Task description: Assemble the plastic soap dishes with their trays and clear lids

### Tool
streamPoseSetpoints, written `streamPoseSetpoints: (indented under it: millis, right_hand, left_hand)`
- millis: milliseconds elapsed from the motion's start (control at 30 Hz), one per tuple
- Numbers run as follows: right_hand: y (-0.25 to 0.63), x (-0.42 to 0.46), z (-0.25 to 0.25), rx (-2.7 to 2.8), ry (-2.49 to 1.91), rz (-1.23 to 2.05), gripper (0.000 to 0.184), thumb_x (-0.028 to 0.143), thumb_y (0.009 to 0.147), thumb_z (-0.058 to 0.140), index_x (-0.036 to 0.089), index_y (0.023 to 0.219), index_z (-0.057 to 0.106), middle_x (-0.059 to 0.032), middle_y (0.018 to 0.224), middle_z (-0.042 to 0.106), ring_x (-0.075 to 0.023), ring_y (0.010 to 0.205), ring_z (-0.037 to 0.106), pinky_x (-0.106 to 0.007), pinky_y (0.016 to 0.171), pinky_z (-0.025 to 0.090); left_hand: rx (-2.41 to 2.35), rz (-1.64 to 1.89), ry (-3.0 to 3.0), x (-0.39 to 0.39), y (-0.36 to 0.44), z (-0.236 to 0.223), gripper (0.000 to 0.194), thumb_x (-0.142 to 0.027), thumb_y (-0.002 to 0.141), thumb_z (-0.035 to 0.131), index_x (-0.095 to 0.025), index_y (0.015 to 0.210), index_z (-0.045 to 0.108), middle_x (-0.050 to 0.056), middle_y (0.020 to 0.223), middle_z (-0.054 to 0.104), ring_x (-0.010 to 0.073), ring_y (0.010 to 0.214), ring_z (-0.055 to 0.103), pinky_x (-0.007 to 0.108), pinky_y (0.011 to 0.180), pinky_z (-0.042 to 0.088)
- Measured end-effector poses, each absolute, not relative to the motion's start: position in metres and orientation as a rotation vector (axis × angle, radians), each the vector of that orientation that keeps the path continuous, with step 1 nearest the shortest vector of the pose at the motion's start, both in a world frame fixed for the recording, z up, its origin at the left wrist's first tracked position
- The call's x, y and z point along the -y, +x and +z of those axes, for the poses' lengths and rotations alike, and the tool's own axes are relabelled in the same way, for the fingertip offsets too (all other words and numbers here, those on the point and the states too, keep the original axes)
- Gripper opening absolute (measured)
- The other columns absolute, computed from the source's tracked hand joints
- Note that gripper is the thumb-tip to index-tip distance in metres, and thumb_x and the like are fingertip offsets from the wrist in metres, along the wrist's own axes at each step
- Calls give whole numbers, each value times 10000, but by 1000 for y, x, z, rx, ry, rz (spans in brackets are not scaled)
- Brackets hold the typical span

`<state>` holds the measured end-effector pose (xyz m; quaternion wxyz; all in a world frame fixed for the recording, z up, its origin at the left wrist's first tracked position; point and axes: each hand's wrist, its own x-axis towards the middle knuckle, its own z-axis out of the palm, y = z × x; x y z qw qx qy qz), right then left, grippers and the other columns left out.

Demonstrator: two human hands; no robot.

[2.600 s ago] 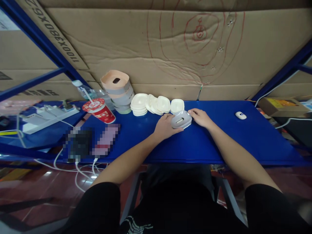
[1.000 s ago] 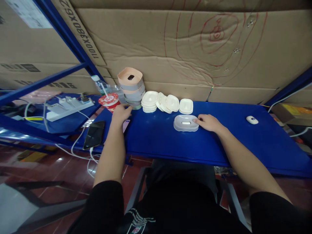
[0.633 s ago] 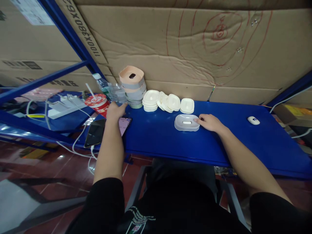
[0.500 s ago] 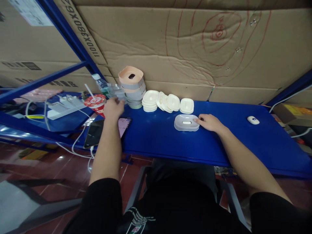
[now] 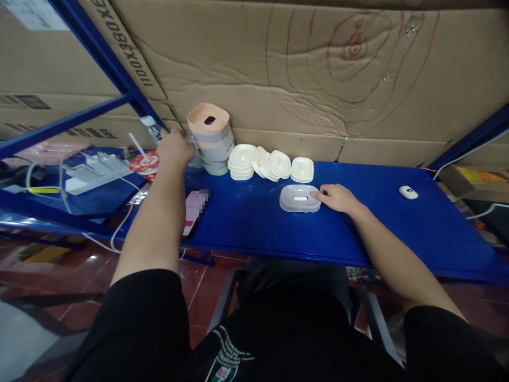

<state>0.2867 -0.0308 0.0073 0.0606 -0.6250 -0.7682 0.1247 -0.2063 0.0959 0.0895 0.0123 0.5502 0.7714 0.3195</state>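
Observation:
My right hand [image 5: 337, 198] pinches the right rim of a shallow grey plastic dish [image 5: 292, 202] lying on the blue table. An oval slot in its middle shows white. My left hand [image 5: 175, 147] reaches to the back left, over the clear plastic bottle [image 5: 154, 129] and beside a stack of peach and grey trays [image 5: 214, 138]. Its fingers point away and are mostly hidden, so whether they touch the bottle cannot be told. Cream square lids [image 5: 242, 159] stand in a pile and a leaning row, with one lid [image 5: 302, 170] apart, behind the grey dish.
A red cup [image 5: 143, 163] with a straw stands left of my left forearm, partly covered by it. A phone [image 5: 194, 209] lies near the front edge. A white power strip [image 5: 95, 178] with cables is at far left, and a small white case [image 5: 408, 192] at right.
The grey dish went from both hands down onto the table, my right hand staying at its rim. My left hand moved left past the cup, then farther back towards the bottle.

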Motion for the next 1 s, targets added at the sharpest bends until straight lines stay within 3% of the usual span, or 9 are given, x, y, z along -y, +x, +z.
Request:
streamPoseSetpoints:
  millis: [133,300,433,633,867,1000]
  right_hand:
    - [287,31,5,2311,-1866,390,525,683,1008,447,242,760,589,-60,821,739,-230,786,644,-328,636,309]
    - [291,34,4,2296,-1772,434,582,743,1002,431,242,732,554,-38,731,691,-199,691,598,-325,624,307]
    - [296,37,5,2332,-1735,481,628,796,997,419,245,738,573,-33,692,678,-197,658,594,-327,623,316]
    - [296,38,8,2390,-1737,459,629,802,1001,402,252,758,586,-45,725,707,-218,683,632,-342,632,345]
    - [284,40,7,2442,-1767,361,639,777,1006,380,242,724,587,-67,748,714,-230,715,634,-340,621,314]
    - [277,41,6,2423,-1758,413,611,736,1012,393,242,687,545,-46,698,668,-206,678,598,-335,629,305]
  left_hand:
    - [-2410,927,1750,-92,-209,90,440,-184,894,771,-31,1276,616,151,1461,583,214,1209,550,461,1189,383]
    - [-2447,856,1826,-88,-209,99,425,-320,925,748,-85,1270,667,137,1389,675,223,1112,584,385,1086,457]
    - [-2468,787,1912,-86,-213,102,268,-282,992,623,-124,1188,717,138,1281,735,269,1064,635,408,1019,499]
    - [-2383,998,1910,-87,-223,98,196,-205,942,710,-112,1115,700,85,1201,732,206,1002,588,378,1055,481]
    - [-2275,1356,2004,-70,-216,80,245,-203,1017,647,-75,1223,609,82,1278,687,183,1140,569,362,1146,418]
    - [-2214,1450,2044,-51,-210,81,266,-220,1037,610,-81,1259,560,124,1375,646,219,1257,575,389,1177,408]
